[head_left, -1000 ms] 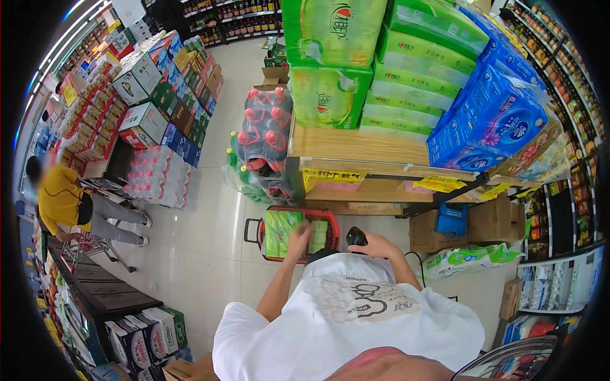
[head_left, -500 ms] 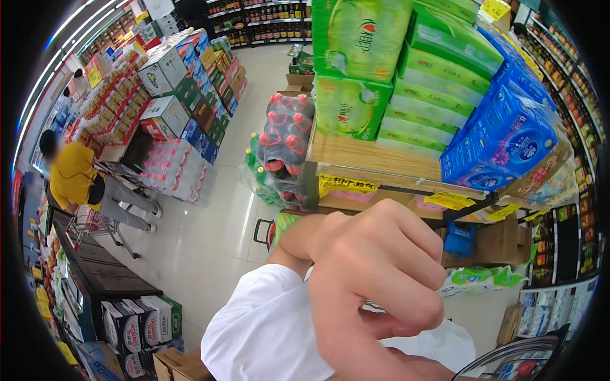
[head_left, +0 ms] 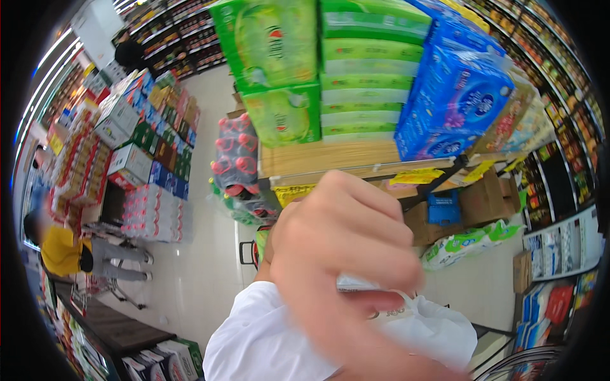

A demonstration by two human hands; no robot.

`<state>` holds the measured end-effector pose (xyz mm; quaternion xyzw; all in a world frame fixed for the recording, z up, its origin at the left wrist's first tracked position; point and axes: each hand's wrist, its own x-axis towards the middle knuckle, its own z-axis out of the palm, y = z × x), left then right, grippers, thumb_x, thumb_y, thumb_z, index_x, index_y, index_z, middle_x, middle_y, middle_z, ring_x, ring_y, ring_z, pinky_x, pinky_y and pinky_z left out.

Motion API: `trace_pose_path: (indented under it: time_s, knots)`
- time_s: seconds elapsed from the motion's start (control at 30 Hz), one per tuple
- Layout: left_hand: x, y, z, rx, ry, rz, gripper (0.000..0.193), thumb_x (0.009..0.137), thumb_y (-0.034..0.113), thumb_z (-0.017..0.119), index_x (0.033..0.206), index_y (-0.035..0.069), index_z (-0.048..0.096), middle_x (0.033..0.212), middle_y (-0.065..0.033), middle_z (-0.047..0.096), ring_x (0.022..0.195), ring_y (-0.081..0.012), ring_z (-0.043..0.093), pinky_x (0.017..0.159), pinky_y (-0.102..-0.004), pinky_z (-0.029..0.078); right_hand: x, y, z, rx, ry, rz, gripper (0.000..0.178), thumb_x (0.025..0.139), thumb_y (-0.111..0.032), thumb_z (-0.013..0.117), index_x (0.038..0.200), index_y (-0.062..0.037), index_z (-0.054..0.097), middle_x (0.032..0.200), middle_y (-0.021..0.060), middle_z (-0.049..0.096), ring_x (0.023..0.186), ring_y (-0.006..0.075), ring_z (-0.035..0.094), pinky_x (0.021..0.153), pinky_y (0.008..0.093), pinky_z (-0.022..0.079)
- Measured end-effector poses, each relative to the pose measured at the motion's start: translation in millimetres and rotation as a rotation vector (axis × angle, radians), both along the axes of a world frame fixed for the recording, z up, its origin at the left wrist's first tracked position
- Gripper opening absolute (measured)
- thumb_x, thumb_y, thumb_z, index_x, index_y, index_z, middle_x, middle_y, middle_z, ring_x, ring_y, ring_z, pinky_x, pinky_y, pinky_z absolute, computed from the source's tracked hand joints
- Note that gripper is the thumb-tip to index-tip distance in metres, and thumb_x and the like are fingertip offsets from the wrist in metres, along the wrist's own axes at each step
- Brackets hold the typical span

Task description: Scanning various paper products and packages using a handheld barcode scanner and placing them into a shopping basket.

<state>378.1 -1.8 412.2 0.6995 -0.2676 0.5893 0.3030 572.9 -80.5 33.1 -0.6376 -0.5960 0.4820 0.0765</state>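
Observation:
My left hand (head_left: 343, 241), reaching out of a white sleeve (head_left: 257, 330), is raised close in front of me. Its fingers curl inward, and motion blurs it in part. Whatever is between them, if anything, is hidden. Behind the hand stands a wooden shelf (head_left: 330, 160) with green tissue packs (head_left: 279, 117) and blue tissue packs (head_left: 454, 101) stacked on it. White cloth or plastic with small lettering (head_left: 432, 327) shows below the curled fingers. My right hand is not in view.
Shrink-wrapped dark bottles with red caps (head_left: 235, 149) stand left of the shelf. A green-white pack (head_left: 467, 244) and open cartons (head_left: 489, 193) lie low on the right. A person in yellow (head_left: 60, 251) stands with a cart at far left. Black wire bars (head_left: 521, 368) curve at lower right.
The view has turned, so the shelf, bottles and aisle sit farther left. My left hand appears slightly higher and farther left, still curled.

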Motion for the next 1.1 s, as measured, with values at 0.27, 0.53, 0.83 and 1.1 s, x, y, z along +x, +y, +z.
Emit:
trace_pose_path:
  time_s: [0.27,0.53,0.83,1.1]
  knots:
    - [108,84,-55,-0.145,0.635,0.548,0.021,0.079,0.009,0.064,0.100,0.009,0.070,0.072,-0.0076,0.065,0.063,-0.0227,0.062,0.056,-0.0328,0.048,58,6,23,-0.112,0.099,-0.028,0.075,0.076,-0.064,0.067,0.118,-0.0022,0.060,0.093,0.0160,0.069,0.076,0.0273,0.067,0.067,0.0350,0.053]
    - [229,209,-142,-0.841,0.452,0.657,0.072,0.078,0.036,0.077,0.132,-0.002,0.048,0.127,-0.0187,0.054,0.119,-0.0278,0.052,0.096,-0.0411,0.043,160,6,-12,0.156,0.002,-0.209,0.073,0.077,-0.059,0.069,0.113,0.0040,0.061,0.098,0.0245,0.067,0.095,0.0373,0.065,0.084,0.0389,0.049]
    - [305,216,-148,-0.831,0.558,0.673,0.104,0.069,0.047,0.084,0.141,-0.008,0.033,0.134,-0.0226,0.040,0.126,-0.0343,0.044,0.103,-0.0434,0.041,281,9,44,0.297,0.361,-0.785,0.044,0.075,-0.029,0.081,0.103,0.0003,0.064,0.089,0.0078,0.066,0.083,0.0156,0.060,0.077,0.0324,0.049]
    - [325,224,-155,-0.866,0.475,0.767,0.109,0.066,0.043,0.086,0.141,-0.011,0.028,0.132,-0.0227,0.037,0.121,-0.0325,0.048,0.096,-0.0400,0.048,380,79,129,1.035,0.161,-1.025,0.035,0.077,-0.014,0.074,0.106,0.0017,0.062,0.098,0.0109,0.069,0.089,0.0217,0.065,0.082,0.0336,0.047]
